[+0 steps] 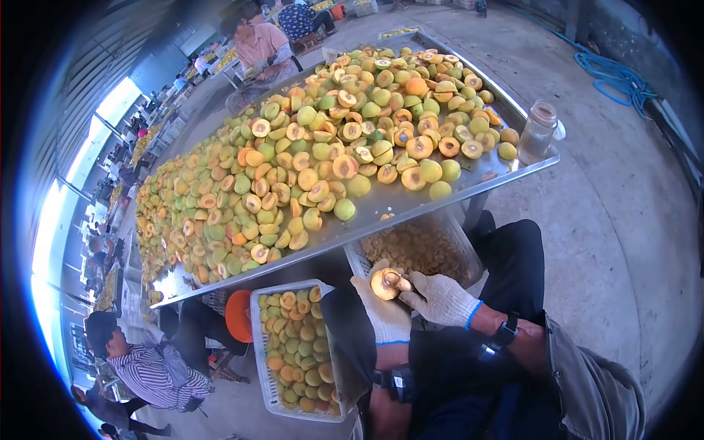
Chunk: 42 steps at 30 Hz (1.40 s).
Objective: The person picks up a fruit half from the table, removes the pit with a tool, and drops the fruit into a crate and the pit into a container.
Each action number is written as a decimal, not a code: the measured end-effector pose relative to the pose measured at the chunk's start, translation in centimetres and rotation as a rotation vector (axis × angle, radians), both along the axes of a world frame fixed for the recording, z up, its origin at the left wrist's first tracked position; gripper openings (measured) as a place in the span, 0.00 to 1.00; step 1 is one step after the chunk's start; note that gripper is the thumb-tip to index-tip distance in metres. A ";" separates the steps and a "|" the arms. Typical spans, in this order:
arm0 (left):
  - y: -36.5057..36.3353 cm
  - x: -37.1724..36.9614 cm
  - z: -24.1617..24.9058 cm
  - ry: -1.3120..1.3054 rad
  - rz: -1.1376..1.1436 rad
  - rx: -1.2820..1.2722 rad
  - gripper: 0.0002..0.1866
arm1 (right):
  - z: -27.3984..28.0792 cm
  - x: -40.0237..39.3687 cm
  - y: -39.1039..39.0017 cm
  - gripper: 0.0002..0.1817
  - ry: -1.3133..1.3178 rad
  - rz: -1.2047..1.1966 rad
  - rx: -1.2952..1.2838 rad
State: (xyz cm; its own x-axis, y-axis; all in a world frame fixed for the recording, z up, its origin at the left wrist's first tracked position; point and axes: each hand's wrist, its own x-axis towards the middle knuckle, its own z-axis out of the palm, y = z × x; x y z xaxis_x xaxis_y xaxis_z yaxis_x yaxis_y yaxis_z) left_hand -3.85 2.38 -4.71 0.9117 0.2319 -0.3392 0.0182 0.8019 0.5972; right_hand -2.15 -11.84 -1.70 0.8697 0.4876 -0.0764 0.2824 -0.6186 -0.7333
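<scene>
- The fruit sits between the two grips, its pale, round cut side turned up.
- Left grip: clamped on the fruit, cupping it from below in a knitted, pale glove with a blue cuff.
- Right grip: its fingertips reach the cut side, by a small brownish thing; whether they are closed on it, I cannot tell (it is too small and partly hidden).
- Working well here, I judge, calls for a firm but gentle cradle on the left and small, controlled movements on the right; ripe flesh would bruise or turn slippery under hard squeezing.
- Just beyond the grips: a white plastic crate of small, brown, rough-looking bits.
- Farther beyond: the metal tabletop, smooth and raised at its rim, heaped with green, yellow and orange fruit, many halved.
- Beyond and right of the grips: a clear jar at the tabletop's corner.
- Left of the grips: a slotted white basket of rounded fruit, beside an orange bucket (smooth-sided).
</scene>
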 end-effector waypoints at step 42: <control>-0.9 0.4 5.0 0.070 0.088 0.324 0.23 | 1.1 -1.7 1.5 0.25 0.004 -0.012 0.225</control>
State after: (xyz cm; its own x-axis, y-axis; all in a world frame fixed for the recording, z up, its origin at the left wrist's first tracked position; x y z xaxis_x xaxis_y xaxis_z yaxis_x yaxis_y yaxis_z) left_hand -3.43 1.48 0.27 0.8606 0.4142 -0.2963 0.0076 0.5712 0.8207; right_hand -3.81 -10.35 -0.61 0.8753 0.4827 0.0292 0.2727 -0.4427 -0.8542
